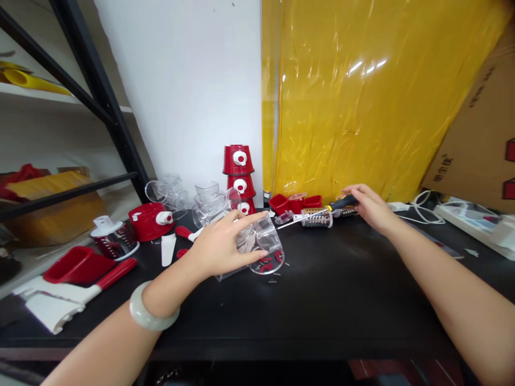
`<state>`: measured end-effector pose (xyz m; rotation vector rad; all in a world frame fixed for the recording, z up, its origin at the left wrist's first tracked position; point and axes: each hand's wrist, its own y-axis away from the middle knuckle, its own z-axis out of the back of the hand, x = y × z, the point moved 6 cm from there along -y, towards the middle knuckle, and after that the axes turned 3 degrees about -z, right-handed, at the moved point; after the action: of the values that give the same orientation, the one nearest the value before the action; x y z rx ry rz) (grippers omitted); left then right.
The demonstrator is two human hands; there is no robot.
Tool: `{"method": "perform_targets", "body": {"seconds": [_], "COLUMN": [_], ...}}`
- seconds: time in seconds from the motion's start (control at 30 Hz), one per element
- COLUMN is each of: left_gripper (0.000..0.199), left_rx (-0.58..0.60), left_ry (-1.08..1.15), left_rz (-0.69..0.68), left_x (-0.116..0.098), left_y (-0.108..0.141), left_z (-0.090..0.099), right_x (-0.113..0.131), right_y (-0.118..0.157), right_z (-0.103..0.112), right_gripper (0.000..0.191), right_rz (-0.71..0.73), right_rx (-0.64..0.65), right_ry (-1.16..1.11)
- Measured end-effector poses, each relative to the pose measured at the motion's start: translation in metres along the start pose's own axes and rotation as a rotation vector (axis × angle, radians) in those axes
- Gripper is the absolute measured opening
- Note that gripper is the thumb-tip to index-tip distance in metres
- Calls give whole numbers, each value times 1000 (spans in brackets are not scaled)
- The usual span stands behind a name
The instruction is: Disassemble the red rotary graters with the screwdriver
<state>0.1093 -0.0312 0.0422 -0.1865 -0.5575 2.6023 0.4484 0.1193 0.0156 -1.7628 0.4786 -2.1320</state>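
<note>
My left hand [225, 244], with a pale bracelet on the wrist, grips a clear plastic housing [269, 236] between thumb and fingers, near the middle of the black table. Further right, my right hand [364, 203] is closed on the dark handle of a screwdriver [341, 202]. Its long metal shaft points left, and the tip is near the clear housing; whether they touch is unclear. Small red parts [265, 264] show at the housing's round rim. Some tiny metal pieces [272, 281] lie on the table just in front of it.
Red bases [238, 185] stand stacked behind my left hand, beside clear housings [209, 201]. A red base [148, 222], a grater drum [115, 241] and a red-handled white part [72, 295] lie left. Another drum [317, 218] lies behind the screwdriver. A power strip [475, 217] sits right.
</note>
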Motion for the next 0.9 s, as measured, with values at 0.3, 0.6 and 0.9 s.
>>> {"method": "perform_targets", "body": {"seconds": [0.3,0.6,0.9], "left_gripper": [75,75,75], "left_rx": [-9,-38,-33], "left_ry": [-11,-12,-24], "left_rz": [0,-4,-9], "left_x": [-1,1,0], "left_y": [-1,0,0], "left_z": [2,2,3], "right_x": [-2,-1,-1], "right_y": [-2,-2,-1], "right_z": [3,1,3], "right_gripper": [31,32,29], "right_rz": [61,-53,2], "right_rx": [-25,1,-12], "right_ry": [201,-198,-96]}}
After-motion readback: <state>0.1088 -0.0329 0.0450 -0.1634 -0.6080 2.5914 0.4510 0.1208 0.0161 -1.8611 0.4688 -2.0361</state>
